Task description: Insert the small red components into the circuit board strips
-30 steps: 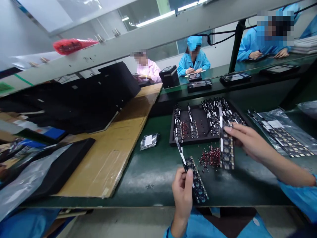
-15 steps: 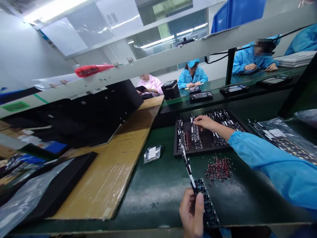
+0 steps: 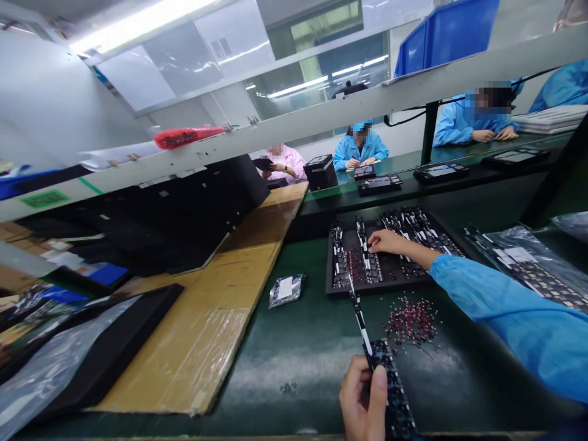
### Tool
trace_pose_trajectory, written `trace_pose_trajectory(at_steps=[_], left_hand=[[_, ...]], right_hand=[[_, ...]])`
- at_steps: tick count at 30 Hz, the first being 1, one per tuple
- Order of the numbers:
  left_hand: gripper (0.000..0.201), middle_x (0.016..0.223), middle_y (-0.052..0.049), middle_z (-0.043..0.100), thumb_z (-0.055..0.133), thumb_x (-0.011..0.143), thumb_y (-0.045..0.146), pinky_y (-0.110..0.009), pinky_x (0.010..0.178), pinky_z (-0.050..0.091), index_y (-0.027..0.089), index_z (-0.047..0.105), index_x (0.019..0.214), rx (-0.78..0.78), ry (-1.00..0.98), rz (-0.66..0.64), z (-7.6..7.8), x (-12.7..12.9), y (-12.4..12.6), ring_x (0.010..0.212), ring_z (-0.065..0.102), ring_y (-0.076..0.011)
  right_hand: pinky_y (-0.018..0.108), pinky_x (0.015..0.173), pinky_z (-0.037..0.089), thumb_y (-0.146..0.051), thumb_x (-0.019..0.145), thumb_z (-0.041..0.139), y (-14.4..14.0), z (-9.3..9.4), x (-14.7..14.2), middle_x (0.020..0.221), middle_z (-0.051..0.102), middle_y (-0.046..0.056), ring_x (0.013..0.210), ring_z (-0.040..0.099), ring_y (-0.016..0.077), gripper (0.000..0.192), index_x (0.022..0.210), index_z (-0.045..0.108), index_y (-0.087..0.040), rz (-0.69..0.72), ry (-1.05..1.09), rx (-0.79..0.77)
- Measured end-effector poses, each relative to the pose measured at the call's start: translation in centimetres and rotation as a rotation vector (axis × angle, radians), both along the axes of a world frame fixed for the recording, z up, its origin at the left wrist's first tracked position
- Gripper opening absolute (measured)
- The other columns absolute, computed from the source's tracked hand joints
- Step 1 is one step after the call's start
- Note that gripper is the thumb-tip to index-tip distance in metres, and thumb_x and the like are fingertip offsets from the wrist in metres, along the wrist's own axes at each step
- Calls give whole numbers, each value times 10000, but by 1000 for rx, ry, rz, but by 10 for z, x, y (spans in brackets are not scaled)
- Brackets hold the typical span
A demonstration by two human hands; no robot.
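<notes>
My left hand [image 3: 365,398] is closed around the edge of a dark circuit board panel [image 3: 390,380] near the front edge of the bench. A narrow black-and-white strip [image 3: 361,318] sticks up and away from that panel. My right hand [image 3: 386,242] reaches into a black tray [image 3: 390,286], its fingers pinched together against a row of circuit boards [image 3: 373,267]. Whatever lies between those fingertips is too small to make out. Between my hands and to the right, a loose pile of small red-and-black wired parts [image 3: 413,323] is spread on the bench.
A small labelled bag [image 3: 285,290] lies left of the tray. Brown cardboard [image 3: 220,318] covers the bench's left side. Bagged circuit boards [image 3: 546,269] lie at right, under my sleeve's far side. A white shelf beam [image 3: 294,131] crosses above. Several co-workers sit beyond.
The view has shifted slightly, moving the scene down and right. My right hand has come a little nearer along the board row in the tray. My left hand keeps its hold on the panel.
</notes>
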State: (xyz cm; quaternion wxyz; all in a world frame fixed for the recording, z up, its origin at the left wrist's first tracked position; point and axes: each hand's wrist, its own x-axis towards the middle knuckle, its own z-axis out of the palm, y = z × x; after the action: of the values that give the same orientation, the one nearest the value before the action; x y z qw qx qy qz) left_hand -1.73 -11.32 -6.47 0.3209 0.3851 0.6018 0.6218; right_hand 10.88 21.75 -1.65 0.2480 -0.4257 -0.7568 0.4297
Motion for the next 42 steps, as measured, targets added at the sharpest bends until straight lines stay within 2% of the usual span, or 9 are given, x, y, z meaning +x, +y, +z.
trace_pose_trajectory(at_steps=[4,10,12,15,19,22,33,38,42], left_hand=[[166,479,-42,614,687,701,507,-424,462,414,391,732,592,-23,-7,-31,-7,-5,3,467,554,-353],[293,476,-35,615,690,673,601,-370,448,430,319,730,602,-63,-52,-70,-11,-9,10,455,558,-302],[286,488,-19,609,701,694,582,-337,445,422,303,734,645,-47,-74,-35,-10,-9,11,456,546,-271],[245,489,9,576,717,725,528,-293,414,384,288,714,673,4,-103,16,-9,-8,11,430,504,-227],[220,495,23,559,709,767,478,-273,404,370,273,685,691,53,-103,13,-11,-7,8,421,488,-206],[221,502,23,560,705,784,463,-266,401,366,262,673,695,65,-64,3,-10,-7,7,423,485,-202],[265,528,26,536,698,812,469,-234,417,389,216,673,737,40,-26,-41,-8,-7,9,448,470,-176],[277,537,15,559,721,792,477,-240,440,405,207,693,742,5,-56,-75,-8,-8,8,474,501,-185],[311,549,20,551,736,763,508,-238,443,396,209,668,707,-38,-118,-86,-5,-8,11,476,479,-172]], right_hand=[[472,904,588,-347,981,664,-3,-1,0,1285,655,91,1082,672,267,333,1264,632,-174,-21,-11,198],[535,1033,497,-325,968,672,-21,20,19,1363,623,104,1217,604,293,312,1250,647,-192,-26,-7,443],[507,1067,457,-292,958,664,-41,25,32,1346,635,113,1222,594,296,306,1252,656,-208,-20,-14,485],[435,949,496,-309,982,601,-85,27,57,1174,698,101,1027,659,272,262,1219,675,-225,16,-52,490],[359,814,506,-329,1013,551,-146,19,88,1020,715,78,889,672,232,223,1152,688,-221,149,-136,436],[348,850,504,-288,1012,540,-171,8,98,1038,717,67,939,681,233,213,1128,713,-241,260,-193,402],[386,798,477,-383,959,625,-174,-20,57,983,697,95,913,664,290,225,993,738,-192,85,-267,364],[312,692,452,-337,958,618,-174,-18,55,892,695,43,787,654,212,187,909,756,-219,62,-180,275],[306,754,476,-381,957,632,-176,-11,65,951,720,30,837,665,199,204,947,768,-230,53,-60,203]])
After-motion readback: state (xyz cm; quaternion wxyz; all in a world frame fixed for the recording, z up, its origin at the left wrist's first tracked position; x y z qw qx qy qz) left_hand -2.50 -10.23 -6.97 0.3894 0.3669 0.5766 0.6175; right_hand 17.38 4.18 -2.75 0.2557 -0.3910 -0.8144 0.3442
